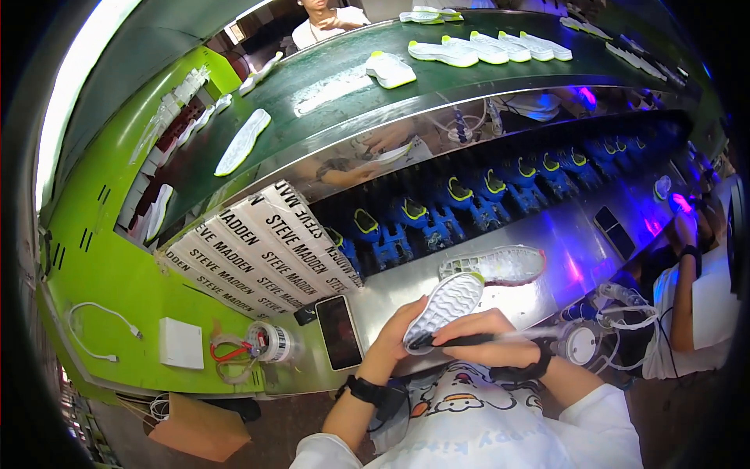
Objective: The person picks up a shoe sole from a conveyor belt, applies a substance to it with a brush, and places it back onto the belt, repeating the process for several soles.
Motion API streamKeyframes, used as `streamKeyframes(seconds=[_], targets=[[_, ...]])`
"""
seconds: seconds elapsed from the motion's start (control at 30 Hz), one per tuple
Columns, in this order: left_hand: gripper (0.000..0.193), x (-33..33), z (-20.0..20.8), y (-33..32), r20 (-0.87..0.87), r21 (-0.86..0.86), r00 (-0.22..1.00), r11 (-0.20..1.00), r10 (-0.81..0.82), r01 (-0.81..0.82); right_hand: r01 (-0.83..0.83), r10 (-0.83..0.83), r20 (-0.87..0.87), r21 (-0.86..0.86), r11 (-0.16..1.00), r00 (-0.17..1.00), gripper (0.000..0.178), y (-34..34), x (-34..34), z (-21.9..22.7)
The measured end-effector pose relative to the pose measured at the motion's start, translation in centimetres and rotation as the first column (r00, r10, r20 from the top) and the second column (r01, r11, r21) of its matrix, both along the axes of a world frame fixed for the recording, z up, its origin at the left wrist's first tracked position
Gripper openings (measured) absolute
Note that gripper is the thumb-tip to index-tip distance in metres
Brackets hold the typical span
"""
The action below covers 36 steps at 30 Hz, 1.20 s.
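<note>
Two bare hands work close together at the near edge of a shiny metal bench (547, 234). The left hand (394, 332) is closed around the lower end of a white shoe sole (447, 303), holding it tilted with the tread side up and the toe pointing far and right. A black band sits on that wrist. The right hand (488, 336) is closed on a thin dark brush (469, 340), which lies across the near end of the sole; its tip is hidden by the fingers. This wrist also carries a dark band.

Just beyond the held sole, a second sole (496, 264), clear with a pale rim, lies flat on the bench. To the left of the left hand lies a dark phone (338, 332), face up. Farther left on the green surface are a roll of tape (273, 342), red-handled scissors (226, 352), a white square box (181, 342) and a white cable (98, 328). A stack of white printed boxes (266, 250) leans behind the phone.

Beyond the bench runs a row of blue shoe moulds (469, 199) with yellow-green rims. Above it, a dark green conveyor belt (328, 86) carries several white soles (484, 48). Another person (324, 19) sits at the far side. At right, a second worker's arm (687, 273) is in view beside tangled white tubing (625, 309).
</note>
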<state>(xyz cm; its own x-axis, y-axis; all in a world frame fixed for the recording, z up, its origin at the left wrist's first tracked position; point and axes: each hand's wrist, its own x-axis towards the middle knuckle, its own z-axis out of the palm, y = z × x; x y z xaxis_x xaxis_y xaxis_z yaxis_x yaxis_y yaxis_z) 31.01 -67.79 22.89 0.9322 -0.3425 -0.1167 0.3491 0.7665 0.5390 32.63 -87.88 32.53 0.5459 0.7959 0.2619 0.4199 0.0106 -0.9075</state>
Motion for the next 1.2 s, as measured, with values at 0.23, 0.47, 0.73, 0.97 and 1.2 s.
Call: streamKeyframes(seconds=[0.23,0.47,0.73,0.97,1.2], targets=[[0.038,1.8,2.7,-0.4,-0.181,0.578,0.95,0.754,-0.253,0.311,-0.152,0.217,0.528,-0.164,0.975,0.821,0.019,-1.1,1.5,1.7],[0.069,-0.9,2.5,-0.8,-0.155,-0.02,0.988,1.0,0.021,-0.024,0.169,-0.159,-0.372,-0.006,0.986,0.915,0.019,-3.3,1.0,1.8],[0.055,-1.1,-1.1,-6.1,-0.072,-0.547,0.947,0.782,0.312,-0.299,0.329,-0.358,0.297,0.145,0.933,0.885,0.021,0.2,-1.3,-0.9],[0.064,-0.4,-1.2,-5.0,-0.096,-0.536,0.902,0.742,0.42,-0.403,0.168,-0.169,0.044,0.044,0.985,0.985,0.016,-0.1,-0.8,-0.5],[0.063,0.0,0.5,-2.5,0.156,-0.451,0.973,0.889,0.171,-0.084,-0.104,0.104,0.084,0.002,0.995,0.991,0.014,-1.4,-0.3,0.5]])
